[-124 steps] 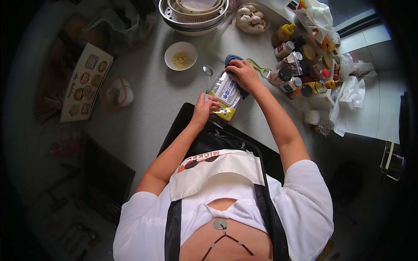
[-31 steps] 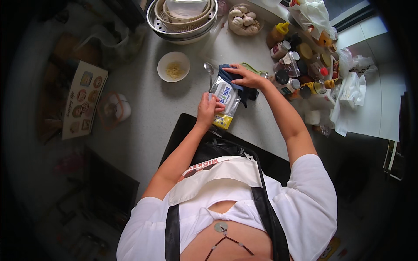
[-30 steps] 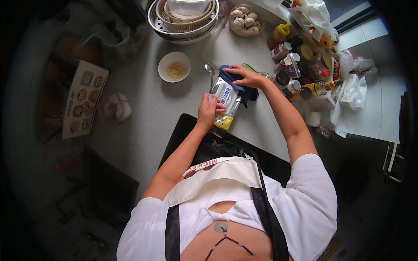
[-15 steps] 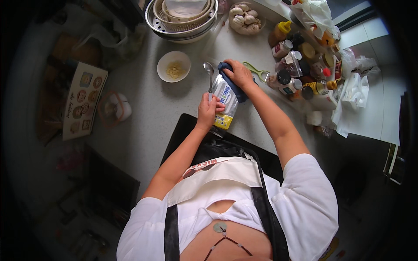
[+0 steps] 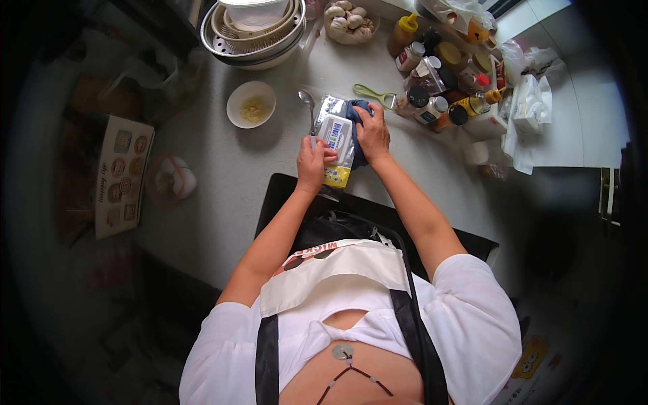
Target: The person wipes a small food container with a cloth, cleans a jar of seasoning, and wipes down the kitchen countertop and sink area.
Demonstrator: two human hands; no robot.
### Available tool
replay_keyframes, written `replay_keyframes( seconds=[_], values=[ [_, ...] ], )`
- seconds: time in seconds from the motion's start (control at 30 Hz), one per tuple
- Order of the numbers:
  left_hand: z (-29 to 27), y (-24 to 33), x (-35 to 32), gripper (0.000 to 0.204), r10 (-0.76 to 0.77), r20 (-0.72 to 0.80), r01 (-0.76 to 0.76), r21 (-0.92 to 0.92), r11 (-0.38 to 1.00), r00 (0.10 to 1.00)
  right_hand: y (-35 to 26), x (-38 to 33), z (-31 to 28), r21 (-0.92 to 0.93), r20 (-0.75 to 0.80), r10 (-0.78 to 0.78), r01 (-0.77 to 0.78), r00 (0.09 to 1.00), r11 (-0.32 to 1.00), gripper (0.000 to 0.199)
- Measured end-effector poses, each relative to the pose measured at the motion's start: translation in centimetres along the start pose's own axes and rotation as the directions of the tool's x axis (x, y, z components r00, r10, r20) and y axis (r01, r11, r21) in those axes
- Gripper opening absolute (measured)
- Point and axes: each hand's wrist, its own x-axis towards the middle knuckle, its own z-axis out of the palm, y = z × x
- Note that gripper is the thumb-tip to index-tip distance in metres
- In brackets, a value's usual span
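Note:
My left hand (image 5: 312,164) is closed around the handle of a metal spoon (image 5: 307,101), whose bowl points away from me. Its fingertips reach over the left edge of a pack of wet wipes (image 5: 336,140), white and silver with a yellow near end. On the other side of the pack, my right hand (image 5: 373,135) grips a bunched dark blue cloth (image 5: 358,160), fingers curled over it. The cloth lies along the pack's right edge, and part of it is hidden under the hand. Just beyond is a green peeler (image 5: 374,93), touched by neither hand.
A white bowl (image 5: 251,104) with pale chopped bits stands to the left. Farther back are nested colanders (image 5: 253,50) and a container of garlic bulbs (image 5: 351,23). Bottles and spice jars (image 5: 445,81) crowd the right. A printed box (image 5: 123,177) stands far left.
My right hand has slid the blue cloth from the pack's far end to its right side, nearer me. The pack's top now shows more. My left hand still holds the spoon. The view has shifted slightly.

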Motion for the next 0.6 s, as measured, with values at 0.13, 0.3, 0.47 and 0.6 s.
replay_keyframes(
  seconds=[0.13,0.3,0.47,0.6],
  values=[
    [0.1,0.2,0.1,0.013,0.014,0.016,-0.014,-0.022,1.000,1.000,-0.1,-2.5,-1.4,-0.008,0.036,0.003,-0.002,0.999,1.000,0.038],
    [-0.3,-0.3,-0.1,0.013,0.034,0.074,-0.028,-0.074,0.997,0.997,-0.6,-6.9,-3.6,0.001,0.152,-0.064,0.065,0.986,0.998,0.033],
    [-1.8,1.0,-2.6,0.016,-0.038,0.079,0.052,-0.184,0.981,0.996,-1.7,-8.8,-6.0,0.029,0.086,-0.201,0.199,0.976,0.980,0.031],
    [-5.5,1.1,-4.6,0.018,0.019,-0.028,-0.021,-0.069,0.997,0.999,-5.2,-7.8,-7.4,0.053,0.035,-0.350,0.348,0.936,0.936,0.031]
  ],
)
